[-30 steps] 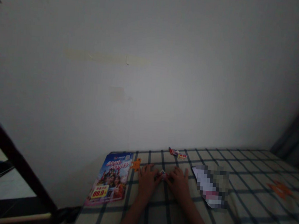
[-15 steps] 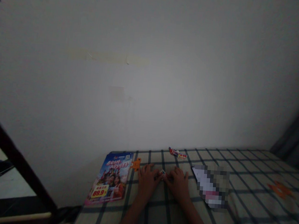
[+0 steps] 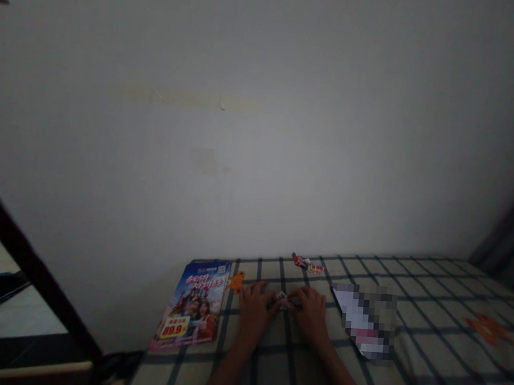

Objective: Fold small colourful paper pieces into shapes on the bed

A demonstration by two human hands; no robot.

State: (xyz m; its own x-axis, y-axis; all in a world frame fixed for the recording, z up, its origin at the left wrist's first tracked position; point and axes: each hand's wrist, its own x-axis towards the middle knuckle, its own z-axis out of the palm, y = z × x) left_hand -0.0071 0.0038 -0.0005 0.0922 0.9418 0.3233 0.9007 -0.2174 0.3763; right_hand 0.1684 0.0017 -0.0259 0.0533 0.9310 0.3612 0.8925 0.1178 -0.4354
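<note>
Between my two hands is a small piece of printed paper (image 3: 283, 301), red, white and dark, which looks folded. My left hand (image 3: 254, 309) rests on the checked cloth (image 3: 271, 363) and pinches the paper's left side with thumb and forefinger. My right hand (image 3: 311, 313) pinches its right side, its fingers bent. The fingertips cover much of the paper. Beyond the hands lies a folded strip of printed paper (image 3: 307, 264) with red and yellow parts. Left of my left hand are glossy printed flyers (image 3: 193, 302), lying flat.
An orange shape (image 3: 235, 282) shows beside the flyers, another orange shape (image 3: 488, 329) far right. A flat, partly pixelated item (image 3: 358, 320) lies right of my right hand. A pale wall (image 3: 288, 130) stands behind the cloth. A dark slanted bar (image 3: 36, 265) is at left.
My right hand's fingers have shifted on the small paper, and a darker printed part of it now shows. The whole view has moved slightly; the flyers and other items stay in place.
</note>
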